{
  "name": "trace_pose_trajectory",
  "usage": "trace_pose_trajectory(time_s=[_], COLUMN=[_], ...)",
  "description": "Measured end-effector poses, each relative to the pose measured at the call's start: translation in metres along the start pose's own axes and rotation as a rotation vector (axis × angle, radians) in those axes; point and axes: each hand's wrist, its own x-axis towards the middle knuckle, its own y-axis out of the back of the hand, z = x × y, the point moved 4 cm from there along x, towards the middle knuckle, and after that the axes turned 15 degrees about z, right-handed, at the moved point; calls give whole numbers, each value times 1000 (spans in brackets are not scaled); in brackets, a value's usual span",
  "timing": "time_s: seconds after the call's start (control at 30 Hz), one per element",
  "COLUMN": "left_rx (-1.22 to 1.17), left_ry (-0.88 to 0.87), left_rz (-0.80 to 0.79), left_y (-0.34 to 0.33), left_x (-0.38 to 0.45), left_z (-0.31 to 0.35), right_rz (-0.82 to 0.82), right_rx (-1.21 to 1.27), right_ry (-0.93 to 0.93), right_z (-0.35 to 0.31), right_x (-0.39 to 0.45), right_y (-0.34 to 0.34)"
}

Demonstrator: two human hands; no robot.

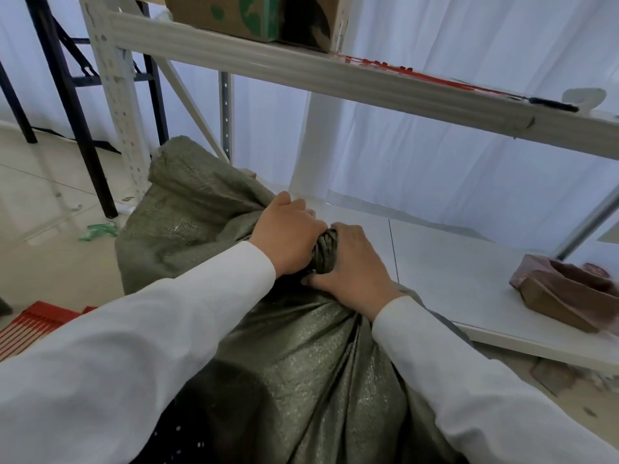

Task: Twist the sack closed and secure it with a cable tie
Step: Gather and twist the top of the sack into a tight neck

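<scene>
A grey-green woven sack (301, 356) stands in front of me, its body bulging below and its loose top flap lying off to the far left. The neck (325, 251) is wound into a tight rope-like twist between my hands. My left hand (286, 234) grips the neck from the left. My right hand (351, 262) wraps it from the right, thumb pressed under the twist. Red cable ties (418, 75) lie on the upper shelf, and a bundle of red cable ties (31, 324) lies on the floor at lower left.
A white metal rack beam (301, 67) crosses overhead with a cardboard box (234, 15) on it. The white lower shelf (452, 279) holds a brown paper-wrapped item (566, 293) at right. A black frame leg (83, 135) stands at left; a green scrap (100, 229) lies on the tiled floor.
</scene>
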Motion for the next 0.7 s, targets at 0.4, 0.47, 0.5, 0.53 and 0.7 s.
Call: trace_pose_trajectory(time_s=[0.4,0.47,0.5,0.53,0.7], left_rx=[53,23,13,12,59], left_ry=[-67,-108,-124,-133,-145], left_rz=[304,338,338,331,318], left_y=[6,4,2,0,-11], left_x=[-26,-32,-35,-37,-37], left_z=[10,20,24,26,20], right_rz=[-177,-179,-179,-175,-156], right_rx=[304,460,503,546,881], right_ry=[-288,-366,-393,-433,-669], right_z=[24,30,33,36,39], right_x=[20,18,18,17,9], right_y=[-14,-15,-16,-17,-19])
